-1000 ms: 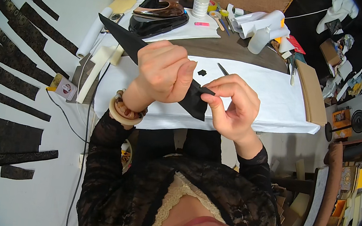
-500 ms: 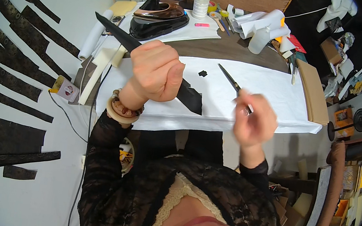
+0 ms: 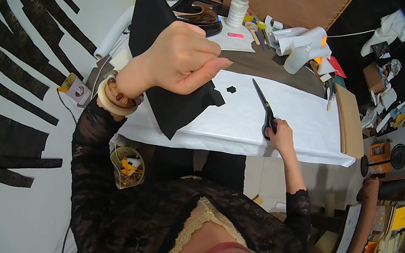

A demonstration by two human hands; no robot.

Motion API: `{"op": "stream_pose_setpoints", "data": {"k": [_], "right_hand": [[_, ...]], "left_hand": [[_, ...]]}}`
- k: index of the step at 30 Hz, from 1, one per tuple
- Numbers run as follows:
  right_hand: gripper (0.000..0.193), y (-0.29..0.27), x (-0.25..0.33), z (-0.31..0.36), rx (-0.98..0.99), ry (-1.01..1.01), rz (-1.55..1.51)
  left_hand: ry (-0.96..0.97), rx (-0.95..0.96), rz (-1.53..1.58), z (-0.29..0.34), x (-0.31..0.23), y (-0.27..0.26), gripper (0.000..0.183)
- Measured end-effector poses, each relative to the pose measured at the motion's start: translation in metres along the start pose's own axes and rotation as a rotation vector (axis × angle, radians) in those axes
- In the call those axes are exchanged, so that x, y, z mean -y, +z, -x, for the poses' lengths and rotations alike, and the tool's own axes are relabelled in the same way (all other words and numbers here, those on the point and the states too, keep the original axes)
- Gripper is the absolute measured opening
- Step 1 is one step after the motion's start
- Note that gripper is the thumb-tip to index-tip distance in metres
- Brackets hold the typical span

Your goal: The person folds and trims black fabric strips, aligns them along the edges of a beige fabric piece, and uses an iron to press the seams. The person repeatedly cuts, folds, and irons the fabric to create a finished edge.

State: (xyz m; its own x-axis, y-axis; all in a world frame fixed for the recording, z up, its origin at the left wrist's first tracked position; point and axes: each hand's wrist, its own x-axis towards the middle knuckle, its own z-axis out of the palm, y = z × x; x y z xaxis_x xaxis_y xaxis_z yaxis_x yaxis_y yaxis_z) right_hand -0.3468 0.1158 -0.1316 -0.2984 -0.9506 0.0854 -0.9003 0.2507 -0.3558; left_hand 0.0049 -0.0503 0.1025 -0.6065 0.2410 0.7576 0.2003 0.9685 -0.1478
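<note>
My left hand [image 3: 183, 57] is raised in a closed fist over the left half of the table, gripping a black fabric piece [image 3: 173, 112]. One pointed end of the fabric stands up past the hand, and its lower part hangs in front of the white cloth [image 3: 287, 107]. Low over the cloth's right half, my right hand [image 3: 281, 136] has its fingers closed at the handles of black scissors [image 3: 265, 104]. The blades point away and to the left. A small black scrap [image 3: 231, 89] lies on the cloth between the fabric and the scissors.
Behind the cloth stand an iron [image 3: 199, 16], a white jar [image 3: 237, 12], a spray bottle [image 3: 297, 59] and paper rolls [image 3: 296, 39]. Cardboard [image 3: 349, 123] edges the right side. Several dark patterned strips [image 3: 17, 92] hang at the left. A bin [image 3: 127, 168] stands below.
My left hand has turned and lifted the fabric, which now shows its broad side. My right hand has moved down with the scissors toward the cloth, and its grip looks looser.
</note>
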Motion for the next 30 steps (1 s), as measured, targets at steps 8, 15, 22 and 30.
{"op": "stream_pose_setpoints", "data": {"k": [8,15,22,30], "right_hand": [[0.023,-0.051,0.038,0.038,0.133,-0.076,-0.913],[0.05,-0.111,0.095,0.072,0.482,-0.396,-1.369],[0.054,-0.106,0.1,0.068,0.712,-0.29,-1.515],[0.056,-0.111,0.11,0.066,0.748,-0.354,-1.435]], "left_hand": [[-0.071,0.112,0.221,0.004,-0.002,-0.024,0.036],[-0.07,0.118,0.239,0.016,-0.011,-0.027,0.03],[-0.019,0.138,0.165,0.013,-0.014,-0.032,0.031],[-0.013,0.141,0.162,0.013,-0.017,-0.033,0.036]]}}
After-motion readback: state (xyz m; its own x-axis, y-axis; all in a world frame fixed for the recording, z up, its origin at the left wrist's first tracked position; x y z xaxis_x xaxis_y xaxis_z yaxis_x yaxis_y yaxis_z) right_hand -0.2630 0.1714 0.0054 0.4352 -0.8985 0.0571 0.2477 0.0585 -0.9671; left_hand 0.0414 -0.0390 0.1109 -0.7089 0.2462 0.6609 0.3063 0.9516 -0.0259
